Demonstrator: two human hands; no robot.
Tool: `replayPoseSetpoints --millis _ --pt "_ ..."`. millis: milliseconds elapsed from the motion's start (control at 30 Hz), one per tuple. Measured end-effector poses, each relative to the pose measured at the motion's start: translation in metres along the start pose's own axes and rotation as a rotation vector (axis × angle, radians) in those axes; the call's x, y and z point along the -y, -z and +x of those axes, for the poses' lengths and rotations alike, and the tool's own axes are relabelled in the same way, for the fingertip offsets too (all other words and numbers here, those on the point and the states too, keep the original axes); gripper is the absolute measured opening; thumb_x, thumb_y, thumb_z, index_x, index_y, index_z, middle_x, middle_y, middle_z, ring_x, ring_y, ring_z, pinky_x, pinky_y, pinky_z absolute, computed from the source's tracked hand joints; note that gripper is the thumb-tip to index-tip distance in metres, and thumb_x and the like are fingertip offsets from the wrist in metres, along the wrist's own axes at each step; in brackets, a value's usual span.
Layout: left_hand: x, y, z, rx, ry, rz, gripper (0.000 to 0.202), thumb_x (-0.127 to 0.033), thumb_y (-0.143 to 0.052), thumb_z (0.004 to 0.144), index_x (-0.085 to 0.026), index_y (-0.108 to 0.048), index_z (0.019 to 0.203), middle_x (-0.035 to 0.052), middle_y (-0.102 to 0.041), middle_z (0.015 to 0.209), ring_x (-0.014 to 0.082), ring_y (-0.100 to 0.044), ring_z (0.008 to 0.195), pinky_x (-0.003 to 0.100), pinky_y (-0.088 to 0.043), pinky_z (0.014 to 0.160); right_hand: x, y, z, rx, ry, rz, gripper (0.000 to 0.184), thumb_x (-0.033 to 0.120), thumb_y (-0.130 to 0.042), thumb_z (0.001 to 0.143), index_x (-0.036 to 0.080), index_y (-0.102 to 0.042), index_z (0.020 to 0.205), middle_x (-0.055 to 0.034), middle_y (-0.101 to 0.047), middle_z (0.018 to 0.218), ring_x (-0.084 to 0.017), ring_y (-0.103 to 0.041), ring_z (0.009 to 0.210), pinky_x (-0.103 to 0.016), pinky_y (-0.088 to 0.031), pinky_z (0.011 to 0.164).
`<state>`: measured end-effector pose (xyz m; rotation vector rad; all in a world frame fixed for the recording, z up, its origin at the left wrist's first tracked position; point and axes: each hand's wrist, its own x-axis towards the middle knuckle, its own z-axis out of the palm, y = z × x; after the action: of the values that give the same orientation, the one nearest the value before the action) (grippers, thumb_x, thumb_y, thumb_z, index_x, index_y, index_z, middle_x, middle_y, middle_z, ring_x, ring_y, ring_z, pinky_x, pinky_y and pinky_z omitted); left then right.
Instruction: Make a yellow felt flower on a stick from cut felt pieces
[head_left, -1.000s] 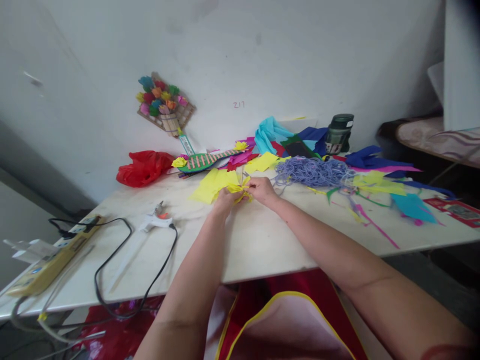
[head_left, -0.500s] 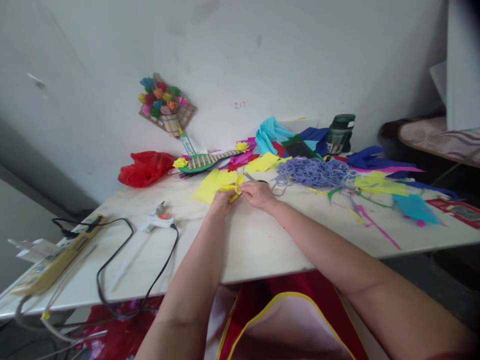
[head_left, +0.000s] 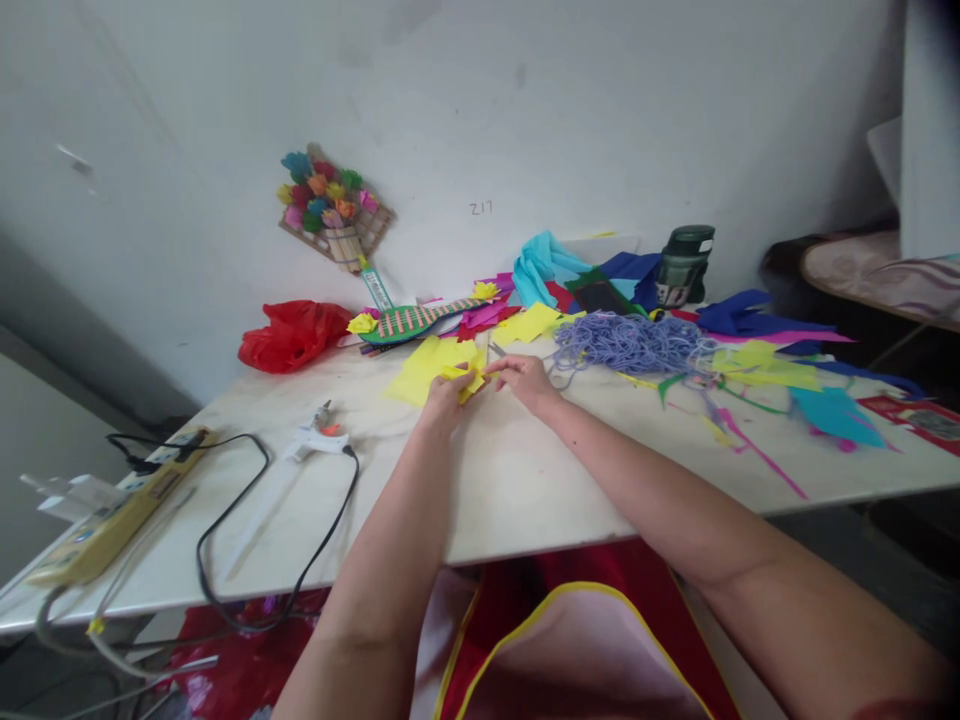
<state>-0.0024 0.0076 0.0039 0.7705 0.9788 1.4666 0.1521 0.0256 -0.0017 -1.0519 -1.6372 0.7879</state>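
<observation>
A: What is held, and where?

B: Left hand [head_left: 445, 402]: fingers closed on a gathered yellow piece [head_left: 475, 374], thin, paper-like, its edges folded and petal-like. The piece stands over the pale, smooth table [head_left: 525, 490], at the right edge of a flat, angular yellow sheet [head_left: 412, 376].

A: And the right hand [head_left: 526, 382]?

B: Fingers bent and narrowly spaced, tips at the piece's right side; whether they pinch it cannot be told. Just beyond lies a slim, grey, pointed object [head_left: 496, 349], partly hidden.

A: Which textures surround them?

B: To the right, a looped, stringy tangle of violet-blue yarn [head_left: 637, 342]. Behind, a tapering green form [head_left: 409, 322] with a pink-chequered strip and ruffled yellow flowers [head_left: 363, 323]. Farther left, a glossy, crumpled red plastic bag [head_left: 292, 336]; nearer, a smooth white glue gun [head_left: 319, 442].
</observation>
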Motion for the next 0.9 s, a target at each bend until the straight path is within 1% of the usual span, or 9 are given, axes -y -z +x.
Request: replayPoseSetpoints --millis 67,133,200,267,367,500,667,767,900 --pt "0.0 -0.001 -0.001 0.024 -0.008 0.017 0.034 -0.009 -0.082 0.063 -0.015 -0.064 0.09 0.0036 -0.074 0.084 0.0202 -0.075 0.077 0.038 -0.06 0.089 -0.001 0.004 0.004 -0.149 -0.033 -0.024 0.024 0.022 -0.063 0.076 0.019 -0.081 0.092 -0.0033 -0.076 0.077 -0.021 -0.068 0.074 -0.036 -0.057 0.077" --pt "0.0 -0.001 -0.002 0.045 -0.006 0.034 0.036 -0.01 -0.082 0.062 -0.015 -0.064 0.092 0.0038 -0.074 0.085 0.0204 -0.075 0.078 0.038 -0.059 0.089 -0.001 0.008 0.008 -0.212 0.027 -0.111 0.022 0.025 -0.073 0.071 0.02 -0.079 0.092 -0.0065 -0.077 0.095 -0.024 -0.069 0.093 -0.039 -0.056 0.089" --pt "0.0 -0.001 -0.002 0.064 0.002 0.058 0.039 -0.01 -0.081 0.061 -0.015 -0.065 0.096 0.0033 -0.074 0.083 0.0201 -0.074 0.077 0.036 -0.059 0.085 -0.002 0.008 0.011 -0.188 0.095 -0.178 0.021 0.027 -0.08 0.068 0.023 -0.079 0.089 -0.0084 -0.077 0.111 -0.027 -0.066 0.109 -0.043 -0.052 0.101" --pt "0.0 0.0 -0.003 0.089 0.012 0.101 0.045 -0.011 -0.081 0.059 -0.015 -0.067 0.101 0.0025 -0.074 0.081 0.0196 -0.073 0.075 0.032 -0.057 0.078 -0.004 0.007 0.013 -0.134 0.118 -0.219 0.017 0.026 -0.083 0.068 0.024 -0.078 0.084 -0.008 -0.077 0.116 -0.028 -0.065 0.115 -0.045 -0.05 0.107" --pt "0.0 0.001 -0.003 0.149 0.014 0.162 0.054 -0.014 -0.083 0.056 -0.015 -0.07 0.108 0.002 -0.074 0.079 0.0186 -0.071 0.072 0.028 -0.052 0.069 -0.008 0.004 0.014 -0.085 0.112 -0.246 0.009 0.022 -0.084 0.068 0.024 -0.076 0.074 -0.0064 -0.078 0.114 -0.028 -0.066 0.113 -0.044 -0.051 0.105" --pt "0.0 0.001 -0.005 0.226 -0.002 0.219 0.056 -0.018 -0.085 0.053 -0.014 -0.072 0.108 0.0016 -0.074 0.077 0.0173 -0.068 0.068 0.025 -0.047 0.063 -0.013 0.001 0.015 -0.064 0.135 -0.192 0.011 0.021 -0.083 0.069 0.024 -0.074 0.065 -0.0046 -0.08 0.109 -0.025 -0.07 0.107 -0.044 -0.052 0.104" --pt "0.0 -0.002 -0.008 0.281 -0.053 0.244 0.043 -0.023 -0.085 0.054 -0.015 -0.075 0.095 0.0021 -0.074 0.073 0.0176 -0.066 0.067 0.026 -0.045 0.062 -0.017 -0.002 0.017 -0.073 0.151 -0.048 0.006 0.024 -0.083 0.07 0.024 -0.077 0.068 -0.005 -0.079 0.101 -0.023 -0.073 0.1 -0.04 -0.055 0.1" --pt "0.001 -0.004 -0.01 0.314 -0.089 0.256 0.032 -0.026 -0.084 0.056 -0.015 -0.076 0.085 0.0029 -0.074 0.074 0.0182 -0.066 0.068 0.026 -0.045 0.062 -0.016 -0.002 0.016 -0.084 0.142 0.0 0.009 0.025 -0.081 0.07 0.023 -0.075 0.065 -0.0059 -0.078 0.1 -0.022 -0.073 0.098 -0.039 -0.055 0.098" --pt "0.005 -0.006 -0.008 0.289 -0.122 0.27 0.023 -0.027 -0.083 0.058 -0.015 -0.075 0.075 0.0036 -0.073 0.073 0.02 -0.068 0.072 0.027 -0.047 0.064 -0.013 -0.004 0.012 -0.1 0.088 0.083 0.014 0.028 -0.077 0.072 0.021 -0.071 0.061 -0.0051 -0.077 0.097 -0.021 -0.071 0.094 -0.036 -0.058 0.09"
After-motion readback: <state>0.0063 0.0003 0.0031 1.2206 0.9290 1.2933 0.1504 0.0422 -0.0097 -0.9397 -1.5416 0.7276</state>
